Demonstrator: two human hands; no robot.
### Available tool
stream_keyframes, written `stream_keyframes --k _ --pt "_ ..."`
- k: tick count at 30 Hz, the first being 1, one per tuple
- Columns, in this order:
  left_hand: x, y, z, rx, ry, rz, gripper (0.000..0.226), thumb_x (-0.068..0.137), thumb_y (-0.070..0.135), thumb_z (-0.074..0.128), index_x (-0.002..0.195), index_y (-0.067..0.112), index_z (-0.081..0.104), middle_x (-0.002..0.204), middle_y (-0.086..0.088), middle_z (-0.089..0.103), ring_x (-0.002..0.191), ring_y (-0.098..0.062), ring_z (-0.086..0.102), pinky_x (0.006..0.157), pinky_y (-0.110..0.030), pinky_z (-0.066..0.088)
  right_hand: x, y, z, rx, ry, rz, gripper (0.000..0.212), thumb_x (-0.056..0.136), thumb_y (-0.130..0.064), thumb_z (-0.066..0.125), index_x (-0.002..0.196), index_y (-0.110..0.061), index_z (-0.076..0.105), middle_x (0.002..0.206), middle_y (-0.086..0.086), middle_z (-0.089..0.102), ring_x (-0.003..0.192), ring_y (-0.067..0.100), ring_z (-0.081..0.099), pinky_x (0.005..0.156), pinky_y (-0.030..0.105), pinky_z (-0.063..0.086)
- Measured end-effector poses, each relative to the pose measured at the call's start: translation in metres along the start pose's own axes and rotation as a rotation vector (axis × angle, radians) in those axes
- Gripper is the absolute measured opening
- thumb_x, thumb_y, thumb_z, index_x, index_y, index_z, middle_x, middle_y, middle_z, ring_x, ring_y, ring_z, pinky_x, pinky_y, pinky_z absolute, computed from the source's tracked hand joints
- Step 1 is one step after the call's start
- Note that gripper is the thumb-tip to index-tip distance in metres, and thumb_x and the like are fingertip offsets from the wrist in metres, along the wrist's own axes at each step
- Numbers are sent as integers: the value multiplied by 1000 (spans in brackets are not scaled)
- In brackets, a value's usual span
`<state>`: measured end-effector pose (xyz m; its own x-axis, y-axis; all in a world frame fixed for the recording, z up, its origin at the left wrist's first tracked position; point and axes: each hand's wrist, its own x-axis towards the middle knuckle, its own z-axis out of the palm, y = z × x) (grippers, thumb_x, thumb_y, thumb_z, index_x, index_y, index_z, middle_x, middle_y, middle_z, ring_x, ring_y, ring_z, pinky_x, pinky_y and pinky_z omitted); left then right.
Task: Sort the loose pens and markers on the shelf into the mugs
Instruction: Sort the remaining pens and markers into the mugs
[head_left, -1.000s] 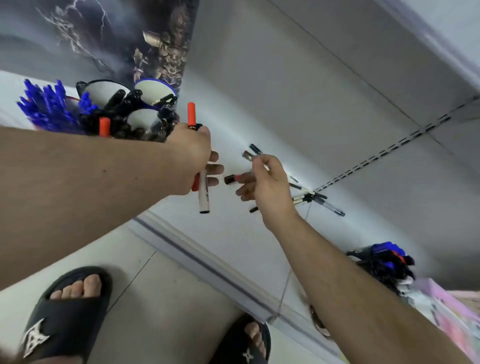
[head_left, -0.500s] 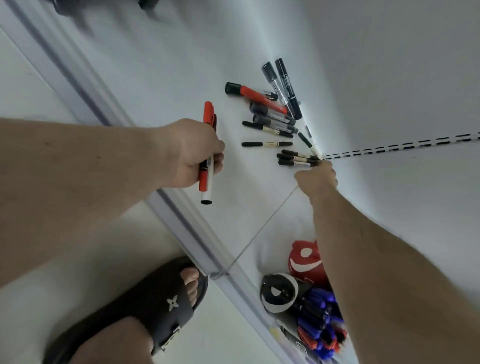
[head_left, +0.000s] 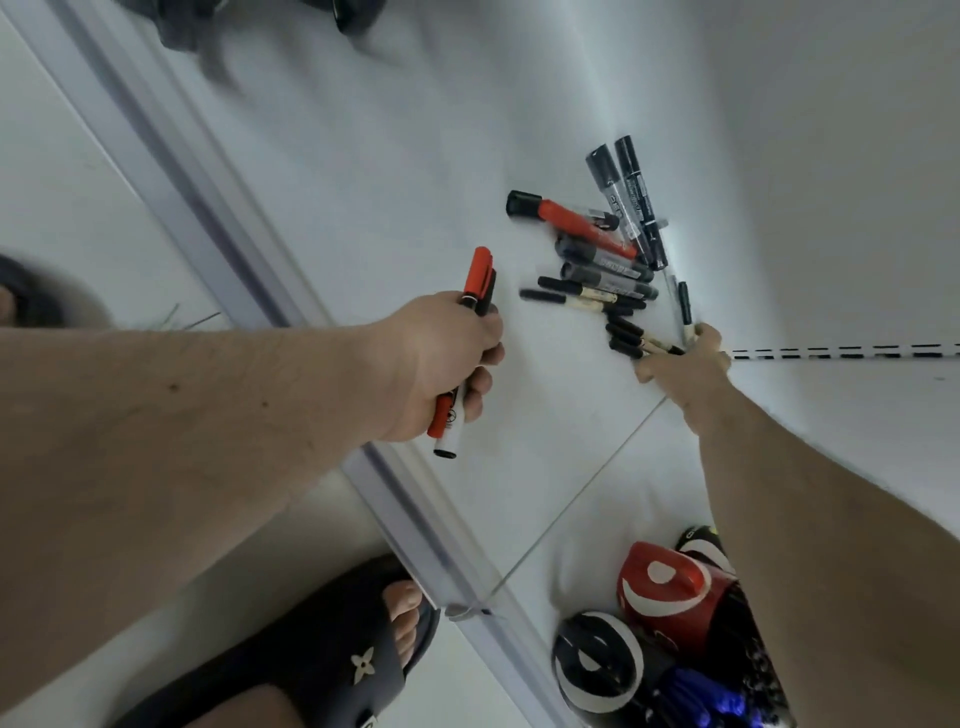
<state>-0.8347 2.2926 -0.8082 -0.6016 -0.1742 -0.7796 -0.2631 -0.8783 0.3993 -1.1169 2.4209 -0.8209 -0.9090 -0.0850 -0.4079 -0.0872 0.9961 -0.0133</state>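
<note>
Right now the left hand grips two markers together — a red marker and a white marker — its fingers curled round their middles, caps poking out above the knuckles and the white barrel's black end below the little finger. Just beyond those fingertips, on the white shelf, lies the loose pile of pens and markers: a red one with a black cap, several grey and black ones, thin cream-barrelled pens. The right hand reaches the pile's far edge, fingertips pinching the ends of a few thin pens — exactly how many I cannot tell. Near the right forearm stand a red mug and a black-and-white mug.
</note>
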Motion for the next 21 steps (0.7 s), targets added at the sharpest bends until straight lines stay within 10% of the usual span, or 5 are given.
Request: stream_keyframes --k 6,12,21 --pt "-5 -6 -2 67 -6 40 9 101 18 48 103 16 56 77 -3 54 49 -13 44 47 -27 40 -45 -15 14 -166 5 -99 74 65 -60 60 131 -36 34 119 5 40 115 31 42 107 55 28" --pt "-13 -11 -5 122 32 -1 9 100 18 48 98 12 53 77 -4 54 52 -14 44 46 -25 39 -101 -27 32 -372 -52 -355 40 99 -42 40 130 -16 39 117 13 35 117 38 38 91 41 29" --pt "-25 -16 -4 257 73 67 22 99 31 54 109 12 52 77 -8 50 51 -15 40 43 -23 35 -170 -16 66 -174 6 -571 31 86 -11 64 116 -15 61 112 7 55 104 29 54 92 43 48"
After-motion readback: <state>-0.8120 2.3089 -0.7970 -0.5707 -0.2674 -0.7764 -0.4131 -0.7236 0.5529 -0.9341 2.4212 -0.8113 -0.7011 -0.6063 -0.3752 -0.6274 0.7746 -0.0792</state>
